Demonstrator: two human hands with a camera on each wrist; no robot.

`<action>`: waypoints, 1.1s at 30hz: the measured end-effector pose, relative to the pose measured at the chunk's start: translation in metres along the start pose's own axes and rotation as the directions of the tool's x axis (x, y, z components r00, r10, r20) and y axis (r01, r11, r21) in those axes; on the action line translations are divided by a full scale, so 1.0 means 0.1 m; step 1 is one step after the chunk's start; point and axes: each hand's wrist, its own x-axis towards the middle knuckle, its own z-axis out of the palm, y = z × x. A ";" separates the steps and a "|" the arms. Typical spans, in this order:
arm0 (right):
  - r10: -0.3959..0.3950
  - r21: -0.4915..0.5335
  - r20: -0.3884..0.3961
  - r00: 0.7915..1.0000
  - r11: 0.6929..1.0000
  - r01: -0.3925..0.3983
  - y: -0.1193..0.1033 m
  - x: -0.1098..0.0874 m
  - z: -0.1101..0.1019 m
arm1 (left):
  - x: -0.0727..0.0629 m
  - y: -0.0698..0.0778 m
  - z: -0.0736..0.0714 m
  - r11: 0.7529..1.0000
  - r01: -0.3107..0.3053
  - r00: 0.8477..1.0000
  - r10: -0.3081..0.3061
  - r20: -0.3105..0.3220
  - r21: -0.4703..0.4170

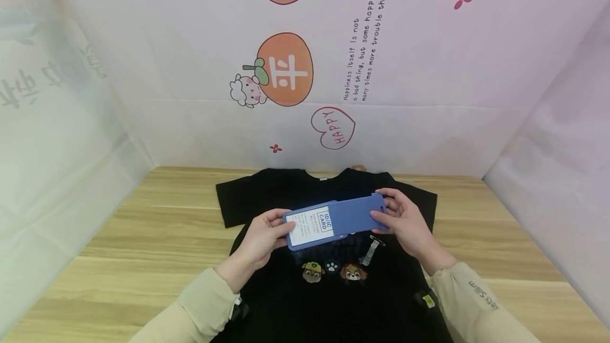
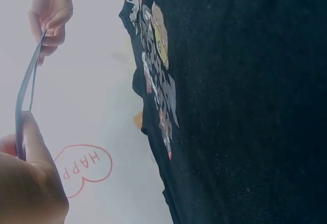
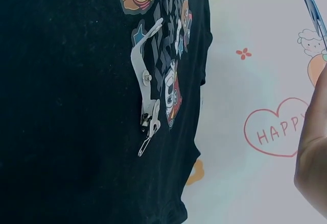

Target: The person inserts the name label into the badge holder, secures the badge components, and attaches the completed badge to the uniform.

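Observation:
A blue ID card holder (image 1: pixel 355 215) is held tilted above a black T-shirt (image 1: pixel 333 311). Its left part shows a white card (image 1: pixel 310 226) printed "ID/IC CARD"; the plain blue part extends to the right. My left hand (image 1: pixel 261 237) pinches the left end, thumb over the white card. At the opposite end, my right hand (image 1: pixel 405 220) grips the blue part between thumb and fingers. The left wrist view shows the holder (image 2: pixel 26 91) edge-on, with two thin layers slightly apart. A badge clip (image 3: pixel 139 63) with a clear strap and metal pin lies on the shirt below.
The shirt lies spread on a wood-grain table (image 1: pixel 157 258), with cartoon dog prints (image 1: pixel 353 272) on its front. Behind stands a white printed cloth (image 1: pixel 214 136), and more white cloth (image 1: pixel 557 152) hangs at the sides.

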 end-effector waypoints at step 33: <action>0.033 -0.022 0.004 0.999 0.999 -0.032 0.09 0.04 0.04 | 0.00 0.01 0.03 1.000 0.005 1.000 -0.005 0.016 0.022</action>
